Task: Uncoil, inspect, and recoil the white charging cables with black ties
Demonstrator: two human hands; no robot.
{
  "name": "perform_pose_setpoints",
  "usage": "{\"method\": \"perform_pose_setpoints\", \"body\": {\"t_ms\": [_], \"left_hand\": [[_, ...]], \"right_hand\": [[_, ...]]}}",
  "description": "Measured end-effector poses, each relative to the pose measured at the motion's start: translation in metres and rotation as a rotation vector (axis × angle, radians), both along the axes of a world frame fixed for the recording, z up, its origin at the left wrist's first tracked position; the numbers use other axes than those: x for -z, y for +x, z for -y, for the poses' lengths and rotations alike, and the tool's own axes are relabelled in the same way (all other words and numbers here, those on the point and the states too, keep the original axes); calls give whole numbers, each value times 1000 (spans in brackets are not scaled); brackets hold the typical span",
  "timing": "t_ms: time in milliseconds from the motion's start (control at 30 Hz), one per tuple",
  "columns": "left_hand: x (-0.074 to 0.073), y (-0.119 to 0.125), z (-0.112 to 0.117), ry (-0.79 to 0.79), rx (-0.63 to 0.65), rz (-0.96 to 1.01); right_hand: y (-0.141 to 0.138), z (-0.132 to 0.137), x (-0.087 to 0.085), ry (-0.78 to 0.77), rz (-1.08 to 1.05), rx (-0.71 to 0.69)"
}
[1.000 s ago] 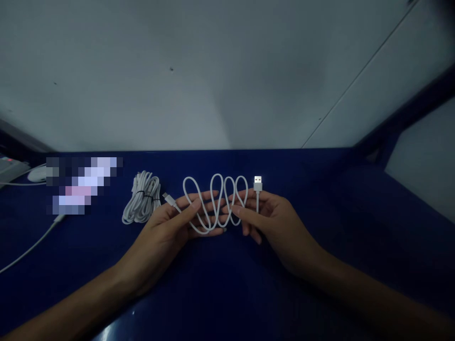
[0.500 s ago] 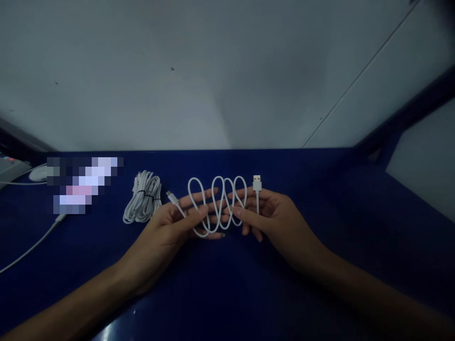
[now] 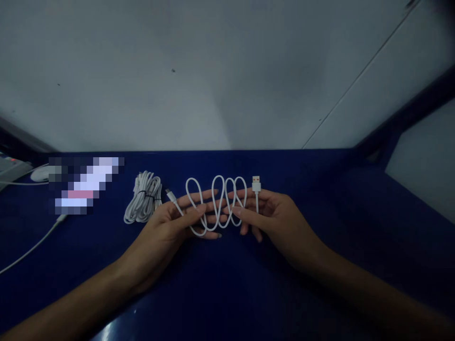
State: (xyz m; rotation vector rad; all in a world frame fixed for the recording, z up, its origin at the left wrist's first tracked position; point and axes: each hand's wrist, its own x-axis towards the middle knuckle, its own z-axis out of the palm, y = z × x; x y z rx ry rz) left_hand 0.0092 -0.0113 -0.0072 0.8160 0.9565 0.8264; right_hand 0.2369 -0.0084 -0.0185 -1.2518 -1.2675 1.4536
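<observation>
While the left grip [image 3: 177, 221] and the right grip [image 3: 275, 214] share one white cable [image 3: 219, 177], look at how it's spread: fingers behind, thumbs in front, probably so the overlapping loops fan out side by side rather than springing into a tangle. Both plugs poke clear, likely because the thumbs pin the loops and leave the ends free: the small plug [image 3: 170, 194] leans out above the left grip, and the USB plug [image 3: 256, 183] stands upright above the right one.

And the hold itself? Light on both sides! Neither grip is clenched; each is part-closed, thumb pressing cable against long, spread fingers, fingertips nearly meeting behind the loops.

Just beyond the left grip, to its left, a white cable bundle [image 3: 142, 201] lies on the blue table [image 3: 227, 289], cinched by a dark tie [image 3: 147, 194]. Farther left of that grip, a bright pixelated object [image 3: 93, 181] trails a white cord [image 3: 35, 252]. Past both grips rises the pale wall [image 3: 213, 94].
</observation>
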Motion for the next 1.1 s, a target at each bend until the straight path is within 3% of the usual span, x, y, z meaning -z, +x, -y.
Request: {"method": "perform_pose_setpoints", "body": {"t_ms": [1100], "left_hand": [[-5,4,2,-34,-70,6]], "right_hand": [[5,0,6,1,-67,-53]]}}
